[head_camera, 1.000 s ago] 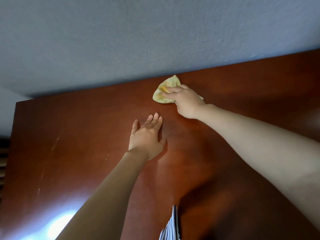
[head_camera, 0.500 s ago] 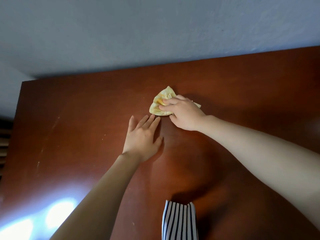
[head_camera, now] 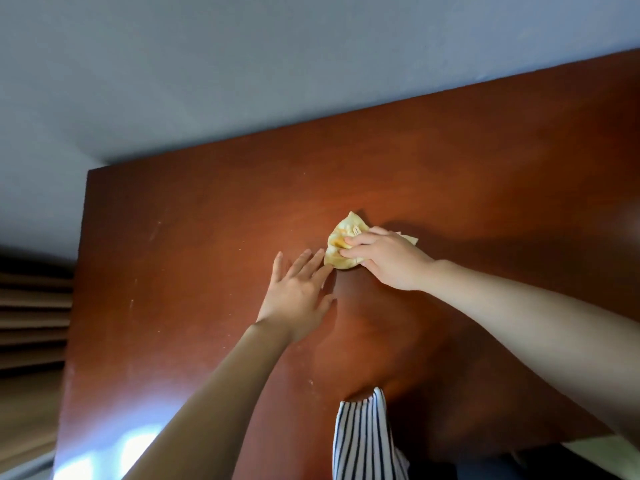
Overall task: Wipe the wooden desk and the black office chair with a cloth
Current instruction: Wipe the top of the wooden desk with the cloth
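Note:
A reddish-brown wooden desk [head_camera: 194, 258] fills most of the view. On it, near the middle, lies a crumpled yellow cloth [head_camera: 341, 237]. My right hand [head_camera: 388, 259] grips the cloth from the right and presses it onto the desk top. My left hand [head_camera: 298, 296] lies flat on the wood just left of the cloth, fingers straight, fingertips nearly touching the cloth's edge. The black office chair is out of view.
A pale grey-blue wall [head_camera: 242, 74] runs along the desk's far edge. Brown slatted wood [head_camera: 31, 313] shows beyond the desk's left edge. A striped black-and-white garment [head_camera: 363, 441] hangs over the near edge. A bright window reflection [head_camera: 135, 448] glares at the near left.
My right hand has drawn the cloth from the far edge toward me, close to my left hand's fingertips. My left hand stayed flat on the desk. The view has shifted to show more of the near edge.

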Available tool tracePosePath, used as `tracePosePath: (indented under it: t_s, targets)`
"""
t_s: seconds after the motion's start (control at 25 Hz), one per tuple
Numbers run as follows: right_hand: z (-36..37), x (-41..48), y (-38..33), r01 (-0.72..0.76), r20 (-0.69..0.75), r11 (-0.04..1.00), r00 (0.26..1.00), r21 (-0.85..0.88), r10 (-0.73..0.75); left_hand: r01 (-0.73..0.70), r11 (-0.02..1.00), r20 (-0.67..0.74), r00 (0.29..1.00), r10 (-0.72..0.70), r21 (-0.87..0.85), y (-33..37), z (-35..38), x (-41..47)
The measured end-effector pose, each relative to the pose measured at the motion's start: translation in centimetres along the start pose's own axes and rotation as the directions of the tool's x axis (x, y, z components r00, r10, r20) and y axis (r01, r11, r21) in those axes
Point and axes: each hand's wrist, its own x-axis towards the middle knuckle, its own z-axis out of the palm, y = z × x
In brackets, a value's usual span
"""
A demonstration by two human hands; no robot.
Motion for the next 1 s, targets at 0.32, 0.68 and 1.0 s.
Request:
tracePosePath:
  t_s: [0.32, 0.68, 1.0]
  targets:
    - [6.4, -7.0, -8.4, -0.319, -0.215, 0.943, 0.918, 0.098, 0.333, -0.357, 0.921, 0.117, 0.932, 0.342, 0.152, -4.0, 1.0, -5.9]
    - [14.5, -12.1, -20.2, -0.583, -0.29, 0.785, 0.73, 0.208, 0.619, -0.461, 0.882, 0.198, 0.878, 0.437, 0.097, -6.7, 3.6, -14.1]
    - [17.2, -15.4, -24.7, -0.515, -0.262, 0.843, 0.802, 0.153, 0.537, -0.447, 0.892, 0.205, 0.881, 0.427, 0.066, -6.1, 4.4, -16.4]
